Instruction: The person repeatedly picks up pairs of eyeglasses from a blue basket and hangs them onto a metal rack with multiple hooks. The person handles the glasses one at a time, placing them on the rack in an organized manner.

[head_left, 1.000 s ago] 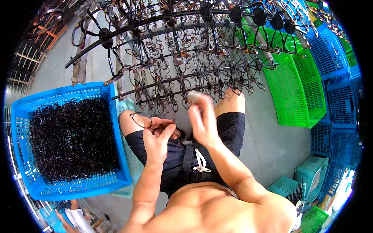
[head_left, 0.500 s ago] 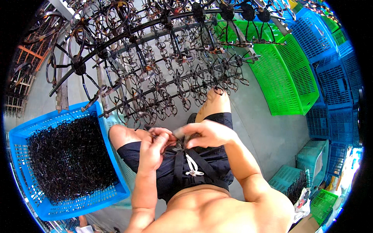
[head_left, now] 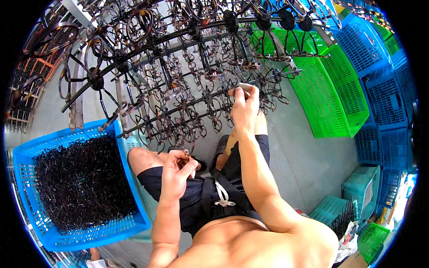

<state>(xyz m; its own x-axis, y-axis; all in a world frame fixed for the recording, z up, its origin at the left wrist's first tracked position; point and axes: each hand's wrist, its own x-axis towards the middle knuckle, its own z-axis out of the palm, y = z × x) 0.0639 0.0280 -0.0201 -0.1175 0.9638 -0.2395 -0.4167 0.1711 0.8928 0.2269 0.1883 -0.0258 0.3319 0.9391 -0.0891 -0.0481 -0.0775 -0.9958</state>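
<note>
My left hand (head_left: 175,176) is closed above my lap, its thumb and fingers pinching a small dark brown glossy curved piece (head_left: 183,161), mostly hidden by the fingers. My right hand (head_left: 245,105) reaches forward to the near bars of a hanging rack (head_left: 192,33). Its thumb and fingers are pinched together among the hung pieces; what they grip is hidden. From the rack's dark bars hang many glossy, dark tortoiseshell-coloured rings and curved arms. A blue basket (head_left: 142,214) to my left holds a heap of thin, dark curved pieces (head_left: 85,183).
Green baskets (head_left: 328,94) stand at the right, with stacked blue baskets (head_left: 386,96) beyond them. Teal crates (head_left: 330,210) sit at the lower right near a smaller green basket (head_left: 373,239). Grey floor (head_left: 299,156) shows between my legs and the baskets.
My right hand has left my left hand over my lap and moved forward to the rack. My left hand stays nearly in place, with a small piece now showing.
</note>
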